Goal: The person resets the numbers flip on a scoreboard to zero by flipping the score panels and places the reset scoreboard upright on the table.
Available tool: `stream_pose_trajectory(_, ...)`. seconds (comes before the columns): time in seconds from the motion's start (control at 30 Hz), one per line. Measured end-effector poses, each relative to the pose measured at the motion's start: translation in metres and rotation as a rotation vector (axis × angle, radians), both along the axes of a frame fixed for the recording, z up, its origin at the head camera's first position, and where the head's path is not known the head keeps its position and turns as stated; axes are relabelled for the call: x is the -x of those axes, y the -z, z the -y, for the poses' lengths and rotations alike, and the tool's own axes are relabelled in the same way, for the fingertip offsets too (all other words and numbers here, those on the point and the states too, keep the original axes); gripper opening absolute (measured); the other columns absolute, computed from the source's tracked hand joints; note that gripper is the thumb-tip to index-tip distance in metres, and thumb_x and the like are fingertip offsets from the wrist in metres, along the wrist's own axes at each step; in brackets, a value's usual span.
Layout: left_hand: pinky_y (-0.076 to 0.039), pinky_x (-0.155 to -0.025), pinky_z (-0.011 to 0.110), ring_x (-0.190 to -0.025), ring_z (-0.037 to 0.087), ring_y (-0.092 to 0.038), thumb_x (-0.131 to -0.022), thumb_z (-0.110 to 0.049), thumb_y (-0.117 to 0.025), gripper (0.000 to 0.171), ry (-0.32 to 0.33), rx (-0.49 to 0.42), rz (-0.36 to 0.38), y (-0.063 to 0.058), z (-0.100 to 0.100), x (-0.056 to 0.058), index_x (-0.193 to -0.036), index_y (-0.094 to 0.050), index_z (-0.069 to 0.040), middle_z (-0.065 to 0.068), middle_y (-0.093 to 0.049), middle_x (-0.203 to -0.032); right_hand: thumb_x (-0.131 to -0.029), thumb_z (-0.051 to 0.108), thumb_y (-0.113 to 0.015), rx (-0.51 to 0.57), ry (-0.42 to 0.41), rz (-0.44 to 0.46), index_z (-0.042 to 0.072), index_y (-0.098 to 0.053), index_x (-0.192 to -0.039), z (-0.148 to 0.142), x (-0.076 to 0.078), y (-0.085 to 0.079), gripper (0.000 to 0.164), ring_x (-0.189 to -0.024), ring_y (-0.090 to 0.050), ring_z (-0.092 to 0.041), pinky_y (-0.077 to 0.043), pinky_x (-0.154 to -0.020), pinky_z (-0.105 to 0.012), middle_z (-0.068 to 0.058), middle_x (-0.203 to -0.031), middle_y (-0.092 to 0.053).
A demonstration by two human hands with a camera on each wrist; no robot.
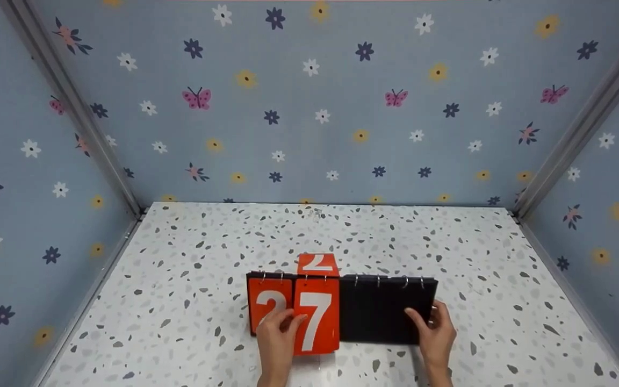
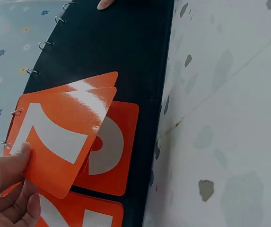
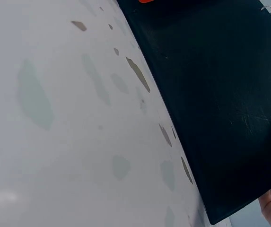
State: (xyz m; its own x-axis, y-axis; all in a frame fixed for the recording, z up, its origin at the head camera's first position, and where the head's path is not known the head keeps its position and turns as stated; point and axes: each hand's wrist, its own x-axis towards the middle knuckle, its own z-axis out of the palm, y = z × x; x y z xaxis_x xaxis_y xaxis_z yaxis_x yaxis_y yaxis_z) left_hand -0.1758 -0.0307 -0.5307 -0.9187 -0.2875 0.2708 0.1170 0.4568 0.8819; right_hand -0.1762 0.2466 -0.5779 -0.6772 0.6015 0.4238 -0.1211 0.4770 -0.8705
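Observation:
A black flip scoreboard (image 1: 376, 312) stands on the table with orange-red number cards hung from metal rings along its top. My left hand (image 1: 276, 341) pinches the edge of the card with a white 7 (image 1: 326, 317), thumb in front. In the left wrist view this 7 card (image 2: 69, 151) is lifted off the board, and another card with a curved white figure (image 2: 109, 146) shows beneath. Left of it hangs a card with a white 2 (image 1: 267, 296), partly behind the hand. My right hand (image 1: 437, 336) grips the scoreboard's right edge, thumb on the front.
A flipped card with a 2 (image 1: 317, 263) lies over the back of the scoreboard. The speckled white table (image 1: 207, 236) extends around it. Blue walls with flowers and butterflies (image 1: 309, 113) stand behind and at both sides, with grey corner strips (image 1: 67, 97).

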Motion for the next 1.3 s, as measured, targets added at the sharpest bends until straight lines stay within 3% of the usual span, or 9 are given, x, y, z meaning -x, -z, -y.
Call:
stream_pose_trajectory(0.23, -0.047, -0.055, 0.02, -0.059, 0.009, -0.052, -0.067, -0.013, -0.077, 0.035, 0.044, 0.025, -0.036, -0.017, 0.003, -0.01, -0.096, -0.062, -0.001, -0.002, -0.056, -0.071, -0.066, 0.024, -0.08, -0.091, 0.035, -0.001, 0.014, -0.06, -0.096, -0.016, 0.014, 0.036, 0.037, -0.058, -0.057, -0.007, -0.043, -0.051, -0.014, 0.0, -0.072, -0.063)
stream_pose_trajectory(0.43, -0.049, -0.056, 0.021, -0.062, 0.01, -0.055, -0.077, -0.015, -0.07, 0.016, 0.179, -0.101, 0.02, -0.031, 0.011, -0.017, -0.089, -0.064, -0.005, 0.0, -0.061, -0.077, -0.066, 0.02, -0.081, -0.024, 0.016, 0.009, 0.008, -0.06, -0.095, -0.009, 0.007, 0.018, 0.038, -0.061, -0.057, -0.007, -0.044, -0.051, -0.017, -0.006, -0.073, -0.063)
stream_pose_trajectory(0.57, -0.051, -0.063, 0.023, -0.072, 0.014, -0.059, -0.086, -0.003, -0.059, 0.012, 0.268, -0.162, 0.013, -0.038, 0.017, -0.017, -0.095, -0.067, -0.004, 0.003, -0.063, -0.086, -0.066, 0.015, -0.081, -0.002, 0.013, 0.011, 0.005, -0.06, -0.094, -0.001, 0.001, 0.001, 0.036, -0.06, -0.056, -0.007, -0.044, -0.05, -0.017, -0.007, -0.073, -0.063)
stream_pose_trajectory(0.73, -0.05, -0.075, 0.027, -0.084, 0.017, -0.059, -0.081, 0.01, -0.059, 0.023, 0.347, -0.213, -0.027, -0.042, 0.022, -0.015, -0.098, -0.066, -0.002, 0.006, -0.062, -0.093, -0.066, 0.021, -0.081, -0.042, 0.024, 0.007, 0.011, -0.06, -0.094, -0.008, 0.007, 0.016, 0.037, -0.059, -0.055, -0.007, -0.043, -0.05, -0.016, -0.003, -0.072, -0.063)
stream_pose_trajectory(0.83, -0.05, -0.075, 0.028, -0.084, 0.016, -0.058, -0.074, 0.011, -0.066, 0.025, 0.321, -0.176, -0.097, -0.043, 0.022, -0.012, -0.091, -0.069, -0.006, 0.003, -0.061, -0.091, -0.065, 0.025, -0.081, -0.063, 0.033, -0.01, 0.016, -0.061, -0.094, -0.017, 0.015, 0.036, 0.037, -0.059, -0.055, -0.007, -0.042, -0.05, -0.014, 0.001, -0.072, -0.062)
stream_pose_trajectory(0.93, -0.049, -0.076, 0.028, -0.084, 0.016, -0.057, -0.07, 0.01, -0.07, 0.024, 0.264, -0.102, -0.23, -0.045, 0.022, -0.006, -0.082, -0.071, -0.01, 0.0, -0.061, -0.089, -0.065, 0.024, -0.081, -0.069, 0.034, -0.022, 0.019, -0.061, -0.094, -0.022, 0.02, 0.046, 0.036, -0.059, -0.057, -0.008, -0.043, -0.051, -0.014, 0.004, -0.072, -0.062)
stream_pose_trajectory(1.03, -0.048, -0.075, 0.025, -0.082, 0.016, -0.058, -0.07, 0.009, -0.071, 0.022, 0.241, -0.067, -0.377, -0.05, 0.021, 0.002, -0.079, -0.072, -0.01, 0.0, -0.063, -0.087, -0.065, 0.022, -0.081, -0.07, 0.023, -0.043, 0.019, -0.061, -0.095, -0.023, 0.02, 0.047, 0.036, -0.058, -0.057, -0.009, -0.043, -0.05, -0.014, 0.005, -0.071, -0.062)
stream_pose_trajectory(1.13, -0.049, -0.071, 0.021, -0.078, 0.017, -0.06, -0.07, 0.01, -0.071, 0.019, 0.267, -0.078, -0.508, -0.056, 0.021, 0.014, -0.08, -0.071, -0.006, 0.003, -0.064, -0.083, -0.065, 0.02, -0.081, -0.073, 0.014, -0.067, 0.019, -0.061, -0.094, -0.023, 0.02, 0.047, 0.036, -0.057, -0.057, -0.009, -0.043, -0.049, -0.014, 0.006, -0.069, -0.061)
stream_pose_trajectory(1.3, -0.05, -0.065, 0.021, -0.071, 0.016, -0.061, -0.068, 0.014, -0.07, 0.021, 0.268, -0.021, -0.63, -0.068, 0.018, 0.036, -0.082, -0.069, -0.002, 0.005, -0.065, -0.078, -0.065, 0.022, -0.082, -0.066, 0.023, -0.044, 0.02, -0.06, -0.093, -0.024, 0.02, 0.049, 0.035, -0.057, -0.057, -0.009, -0.042, -0.049, -0.014, 0.007, -0.068, -0.06)
